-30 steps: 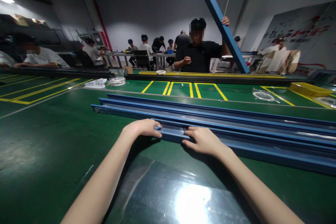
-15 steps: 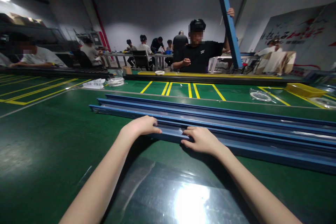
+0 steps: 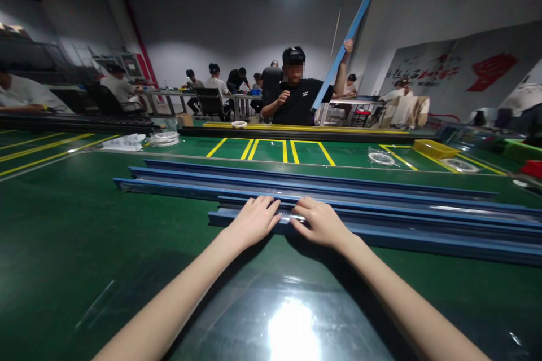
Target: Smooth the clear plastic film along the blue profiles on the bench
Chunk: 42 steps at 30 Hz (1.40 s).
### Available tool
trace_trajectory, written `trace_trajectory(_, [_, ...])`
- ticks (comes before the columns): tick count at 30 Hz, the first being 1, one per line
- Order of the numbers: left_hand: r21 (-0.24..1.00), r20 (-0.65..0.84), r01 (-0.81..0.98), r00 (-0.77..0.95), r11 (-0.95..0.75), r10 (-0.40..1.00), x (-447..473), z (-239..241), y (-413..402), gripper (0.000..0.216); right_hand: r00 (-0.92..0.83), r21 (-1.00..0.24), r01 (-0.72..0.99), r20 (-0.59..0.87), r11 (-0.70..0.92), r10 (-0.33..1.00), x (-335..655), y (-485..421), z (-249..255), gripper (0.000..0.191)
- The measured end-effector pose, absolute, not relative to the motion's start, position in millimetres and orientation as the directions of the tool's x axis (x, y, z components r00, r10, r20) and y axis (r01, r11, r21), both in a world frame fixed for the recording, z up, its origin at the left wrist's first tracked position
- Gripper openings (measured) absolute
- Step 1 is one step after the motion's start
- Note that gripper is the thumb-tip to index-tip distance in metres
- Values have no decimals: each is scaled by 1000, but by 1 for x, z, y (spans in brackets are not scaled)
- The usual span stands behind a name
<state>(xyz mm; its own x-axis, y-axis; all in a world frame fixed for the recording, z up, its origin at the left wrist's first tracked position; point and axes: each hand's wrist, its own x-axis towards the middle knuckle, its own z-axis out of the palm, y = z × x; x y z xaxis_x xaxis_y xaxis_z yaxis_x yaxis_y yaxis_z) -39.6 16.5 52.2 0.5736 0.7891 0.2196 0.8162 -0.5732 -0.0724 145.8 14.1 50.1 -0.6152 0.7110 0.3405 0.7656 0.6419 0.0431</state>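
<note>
A long blue U-shaped channel (image 3: 406, 240) lies open side up across the green table in front of me. My left hand (image 3: 253, 220) rests over it close to its left end, fingers across its far wall and thumb toward the near wall. Just to the right, my right hand (image 3: 319, 221) is curled over the same channel, fingertips inside and thumb by the near wall. Between my hands a small strip of shiny clear plastic (image 3: 285, 217) shows in the trough; whether my fingers touch it I cannot tell. Behind lie more blue channels (image 3: 182, 186), side by side.
Clear film (image 3: 237, 304) lies on the near tabletop (image 3: 63, 237). Farther off are yellow tape lines (image 3: 285, 151), a yellow tray (image 3: 436, 149) and bagged white coils (image 3: 164, 139). Across the table a person (image 3: 292, 98) holds up a blue channel (image 3: 349, 39).
My left hand has moved right along the channel, nearer my right hand, baring the channel's left end. Opposite, the person's raised channel has tilted the other way. My view has turned right.
</note>
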Motion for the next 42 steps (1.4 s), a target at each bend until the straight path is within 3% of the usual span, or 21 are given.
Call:
trace_trajectory(6, [-81,239,777,623,-624,745,19,55,22,38,-354,73,929,462,363,813,233,9,45,30])
trace_trajectory(10, [-23,326,772,607,-635,725,61,44,25,42,-233,69,971,491,229,840,272,7,30,29])
trace_trajectory(14, [14,408,814,525,-580,747,81,27,26,42,-223,60,973,492,222,842,281,7,23,29])
trace_trajectory(24, [-5,433,831,504,-557,748,60,30,23,40,-294,109,956,417,274,860,278,-6,31,31])
trace_trajectory(36, [-88,360,847,517,-524,777,-60,39,32,36,-215,97,977,459,192,862,339,-17,25,34])
trace_trajectory(42, [-165,337,862,506,-480,794,-123,34,41,38,-249,136,968,431,210,867,319,-14,24,30])
